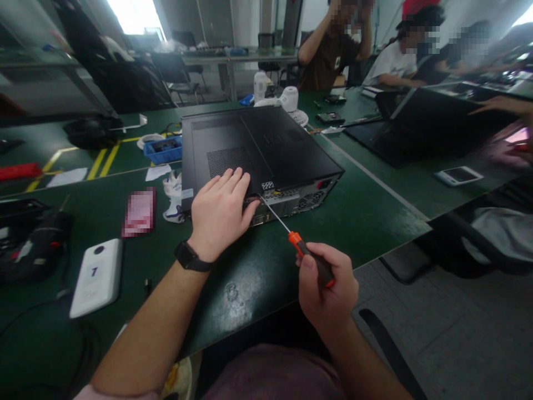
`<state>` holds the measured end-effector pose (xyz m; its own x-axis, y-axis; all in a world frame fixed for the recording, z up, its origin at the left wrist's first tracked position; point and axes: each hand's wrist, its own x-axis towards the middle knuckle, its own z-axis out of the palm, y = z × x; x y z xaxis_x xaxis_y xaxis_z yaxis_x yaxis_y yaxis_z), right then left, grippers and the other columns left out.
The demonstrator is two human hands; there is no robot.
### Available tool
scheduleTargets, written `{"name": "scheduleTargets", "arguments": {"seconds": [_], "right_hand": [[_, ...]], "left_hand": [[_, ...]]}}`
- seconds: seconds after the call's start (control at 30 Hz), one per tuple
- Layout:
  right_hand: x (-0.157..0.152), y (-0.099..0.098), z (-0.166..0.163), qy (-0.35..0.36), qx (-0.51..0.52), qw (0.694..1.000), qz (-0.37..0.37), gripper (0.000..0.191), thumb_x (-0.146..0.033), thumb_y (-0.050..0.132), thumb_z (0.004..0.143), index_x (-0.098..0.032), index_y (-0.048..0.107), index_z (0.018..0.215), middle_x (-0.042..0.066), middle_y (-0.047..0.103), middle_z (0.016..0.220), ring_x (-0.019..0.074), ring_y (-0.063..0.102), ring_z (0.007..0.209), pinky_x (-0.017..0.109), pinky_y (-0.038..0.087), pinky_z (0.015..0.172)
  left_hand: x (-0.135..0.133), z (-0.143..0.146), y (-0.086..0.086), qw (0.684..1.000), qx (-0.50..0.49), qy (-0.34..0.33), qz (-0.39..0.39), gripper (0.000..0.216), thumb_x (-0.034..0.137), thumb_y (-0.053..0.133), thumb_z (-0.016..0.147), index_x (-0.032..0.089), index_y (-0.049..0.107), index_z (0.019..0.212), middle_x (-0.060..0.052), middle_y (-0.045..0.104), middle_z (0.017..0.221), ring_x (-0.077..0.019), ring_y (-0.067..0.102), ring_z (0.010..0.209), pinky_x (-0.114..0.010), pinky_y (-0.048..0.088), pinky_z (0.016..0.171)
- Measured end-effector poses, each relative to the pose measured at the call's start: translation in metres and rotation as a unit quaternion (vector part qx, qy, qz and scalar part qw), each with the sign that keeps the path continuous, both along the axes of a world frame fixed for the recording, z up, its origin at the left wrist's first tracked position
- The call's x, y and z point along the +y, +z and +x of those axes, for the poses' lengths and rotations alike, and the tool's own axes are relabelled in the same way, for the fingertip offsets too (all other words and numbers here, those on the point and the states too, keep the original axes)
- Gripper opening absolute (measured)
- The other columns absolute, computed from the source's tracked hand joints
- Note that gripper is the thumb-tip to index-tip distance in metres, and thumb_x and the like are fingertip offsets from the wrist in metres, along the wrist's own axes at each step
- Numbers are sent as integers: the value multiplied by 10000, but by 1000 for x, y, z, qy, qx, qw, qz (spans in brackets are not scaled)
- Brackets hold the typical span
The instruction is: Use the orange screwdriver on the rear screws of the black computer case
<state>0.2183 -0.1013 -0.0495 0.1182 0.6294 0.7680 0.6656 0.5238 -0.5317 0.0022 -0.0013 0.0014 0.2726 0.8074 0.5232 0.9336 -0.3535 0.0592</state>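
Note:
A black desktop computer case [291, 141] lies flat on the green table, its rear side with ports and a fan grille facing me. Across its near edge my left hand [222, 208] rests flat, fingers stretched over the perforated vent and thumb along the edge. My right hand [328, 280] is closed round the handle of an orange-and-black screwdriver [297, 241]. The thin shaft points up and left, with its tip at the rear edge of the case beside my left thumb. Exactly what the tip touches is too small to tell.
Left of the case are a blue bin [164, 151], a white-and-grey glove [172, 194], a pink packet [140, 212] and a white power bank [97, 278]. Behind it stands a white fan [290, 100]. To the right are a black panel [441, 125], a phone [460, 176] and co-workers.

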Motion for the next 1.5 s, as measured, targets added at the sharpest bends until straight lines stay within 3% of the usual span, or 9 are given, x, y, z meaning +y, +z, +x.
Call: {"name": "scheduleTargets", "arguments": {"seconds": [0.2,0.53,0.8,1.03,1.3,1.5], "right_hand": [[-4,-6,1,17,34,998,-43,199,-267,658,1066,-237,696,1258,8,792,866,183,781,650,302,643,589],[4,9,-2,46,5,999,26,249,-148,672,971,-249,668,1198,20,769,935,190,771,765,318,651,679],[-3,-4,1,2,28,999,-40,191,-232,641,1063,-238,709,1242,20,815,911,159,751,621,285,625,584],[0,5,-1,30,10,999,4,278,-183,665,959,-228,666,1234,47,788,982,193,796,762,310,664,649],[-2,-5,1,2,26,999,-30,202,-238,655,1050,-238,695,1248,9,787,869,167,761,616,282,630,564],[-1,4,1,44,21,999,-20,264,-204,663,1007,-239,661,1268,40,800,971,182,775,711,318,662,641]], "left_hand": [[0,0,0,1000,2,1,-3,538,361,601,1085,103,656,1554,-218,648,1642,-389,617,1546,-576,485,1288],[0,0,0,1000,9,1,2,535,360,596,1088,115,652,1560,-209,650,1644,-385,614,1549,-570,491,1285],[0,0,0,1000,3,-1,0,547,359,611,1077,137,645,1575,-204,648,1647,-391,611,1552,-585,491,1284],[0,0,0,1000,9,0,-1,537,360,581,1094,84,654,1549,-224,647,1642,-396,613,1548,-572,484,1289],[-1,1,0,1000,2,3,-1,548,355,627,1065,142,651,1569,-202,654,1642,-391,618,1545,-586,493,1280],[0,0,0,1000,7,0,4,539,367,595,1087,107,654,1556,-217,654,1637,-392,617,1545,-580,486,1287]]}}
